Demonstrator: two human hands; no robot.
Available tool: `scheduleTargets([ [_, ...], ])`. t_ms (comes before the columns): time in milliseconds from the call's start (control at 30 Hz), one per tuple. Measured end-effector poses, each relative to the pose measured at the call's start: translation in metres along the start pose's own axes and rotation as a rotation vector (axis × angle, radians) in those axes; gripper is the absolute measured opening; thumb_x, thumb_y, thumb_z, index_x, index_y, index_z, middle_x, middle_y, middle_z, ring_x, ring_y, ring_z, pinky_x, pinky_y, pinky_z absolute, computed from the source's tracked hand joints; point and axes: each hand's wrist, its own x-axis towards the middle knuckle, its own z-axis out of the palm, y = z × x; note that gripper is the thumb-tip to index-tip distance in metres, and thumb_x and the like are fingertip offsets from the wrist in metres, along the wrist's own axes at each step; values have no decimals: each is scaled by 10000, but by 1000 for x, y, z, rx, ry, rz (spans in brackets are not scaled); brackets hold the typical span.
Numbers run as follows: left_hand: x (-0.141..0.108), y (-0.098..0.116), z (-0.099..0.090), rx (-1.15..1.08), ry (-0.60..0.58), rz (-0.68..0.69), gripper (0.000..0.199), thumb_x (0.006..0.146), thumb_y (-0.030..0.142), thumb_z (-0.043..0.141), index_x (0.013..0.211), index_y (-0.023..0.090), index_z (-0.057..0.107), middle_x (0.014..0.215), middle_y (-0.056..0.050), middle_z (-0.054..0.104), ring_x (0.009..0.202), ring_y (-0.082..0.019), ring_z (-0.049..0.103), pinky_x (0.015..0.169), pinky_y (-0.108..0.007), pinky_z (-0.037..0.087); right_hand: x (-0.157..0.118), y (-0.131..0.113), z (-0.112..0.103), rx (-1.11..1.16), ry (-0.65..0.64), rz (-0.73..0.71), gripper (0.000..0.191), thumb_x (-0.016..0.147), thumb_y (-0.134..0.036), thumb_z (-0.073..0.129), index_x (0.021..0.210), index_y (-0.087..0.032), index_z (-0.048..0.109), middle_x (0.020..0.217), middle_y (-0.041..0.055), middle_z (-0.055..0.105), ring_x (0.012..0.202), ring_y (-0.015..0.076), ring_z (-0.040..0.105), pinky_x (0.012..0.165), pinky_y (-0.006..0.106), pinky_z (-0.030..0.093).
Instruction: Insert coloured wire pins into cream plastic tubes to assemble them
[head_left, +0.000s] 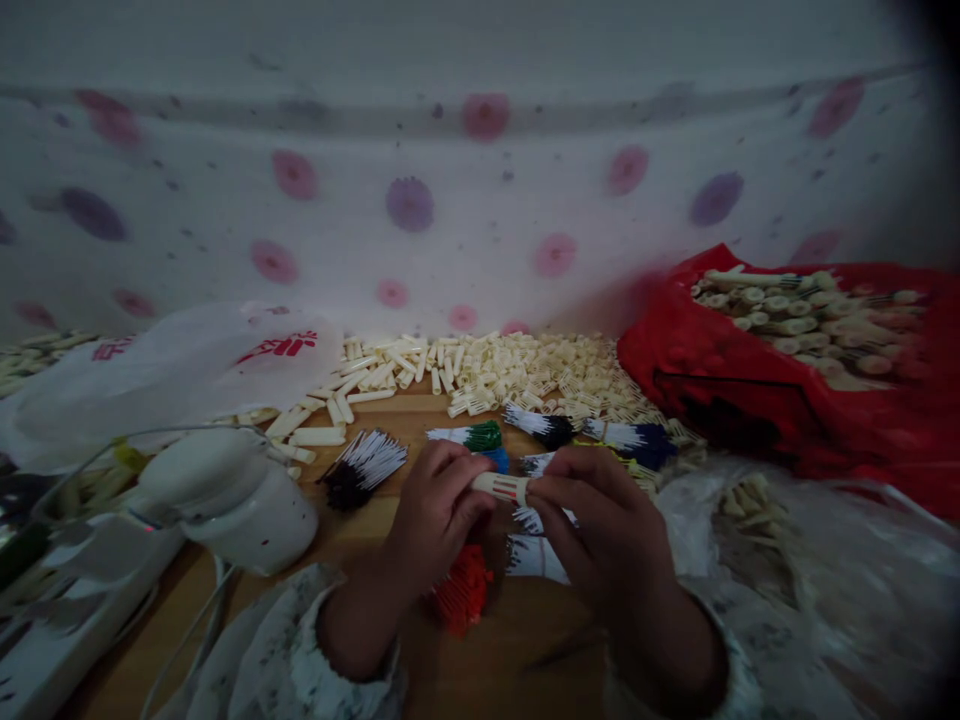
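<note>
Between my two hands lies a cream multicolour pen barrel (pixel 501 487), level, with slots that show dark and red parts. My left hand (pixel 439 510) is closed around its left end. The fingertips of my right hand (pixel 600 520) pinch at its right end; whether a small part is also in them is hidden. Around my hands lie bundles of thin white pen refills with coloured ends: black (pixel 364 468), green (pixel 480 435), blue (pixel 497 459) and dark blue (pixel 645 440). Below my left hand is a bunch with red-orange ends (pixel 463 592).
Many cream barrel pieces (pixel 525 370) are heaped at the back by the dotted curtain (pixel 337 220). A red bag (pixel 697 370) of assembled barrels stands right, with a clear plastic bag (pixel 847 570) before it. At left are a white rounded device (pixel 240 500), a power strip (pixel 82 610) and a white bag (pixel 172 370).
</note>
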Motion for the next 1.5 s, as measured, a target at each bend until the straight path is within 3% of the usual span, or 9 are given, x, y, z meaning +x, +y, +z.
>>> scheduleTargets([
  [133,0,5,1,40,47,32,390,935,487,405,996,191,652,884,-72,548,831,-209,520,715,-317,427,1,0,0,80,13,47,134,794,-92,583,800,-219,627,848,35,574,783,151,571,669,268,488],
  [433,-2,3,4,193,172,60,334,924,449,459,993,189,656,898,-75,552,823,-216,514,720,-339,414,-6,2,19,525,22,368,128,838,-187,568,773,-215,675,892,40,576,832,157,574,735,284,492],
  [567,-2,3,6,102,123,-4,311,930,437,451,972,182,624,902,-68,553,854,-218,515,749,-335,408,-3,12,5,618,-8,371,142,842,-194,570,831,-240,704,978,40,608,936,178,589,795,313,488],
  [700,1,3,11,-128,28,-225,241,875,399,515,925,166,553,851,-35,570,774,-189,527,702,-293,417,9,49,-34,144,-1,232,109,837,-207,577,853,-211,685,905,48,647,894,188,593,823,336,455],
  [867,1,3,21,-174,-194,-426,177,827,272,535,679,176,544,665,15,571,640,-159,512,597,-250,383,6,92,-55,-239,-691,182,156,806,-119,546,778,-165,692,785,57,668,753,178,602,704,282,440],
  [1033,2,9,22,-220,-298,-288,139,772,107,508,734,168,628,755,-7,639,736,-178,582,690,-272,432,-5,96,-36,-377,-896,156,216,847,-179,551,999,-214,700,997,64,674,962,190,593,813,262,424],
  [1200,3,12,24,-122,-380,-82,335,702,-19,499,902,172,689,948,-43,685,879,-192,620,796,-301,467,-8,85,-27,-458,-900,165,214,889,-217,499,908,-149,701,929,97,667,871,182,605,754,257,419],
  [1300,1,10,31,-91,-428,28,457,669,-50,501,1022,180,677,1095,-58,678,1013,-209,608,901,-334,470,-8,77,-27,-474,-924,126,216,890,-237,509,989,-172,689,919,92,664,853,179,606,727,250,412],
  [1500,-4,7,43,49,-556,95,533,694,-53,455,1138,168,650,1215,-100,634,1104,-242,589,987,-390,446,-8,70,-26,-630,-988,-62,217,904,-243,481,1032,-193,649,909,88,653,811,197,608,618,253,398],
])
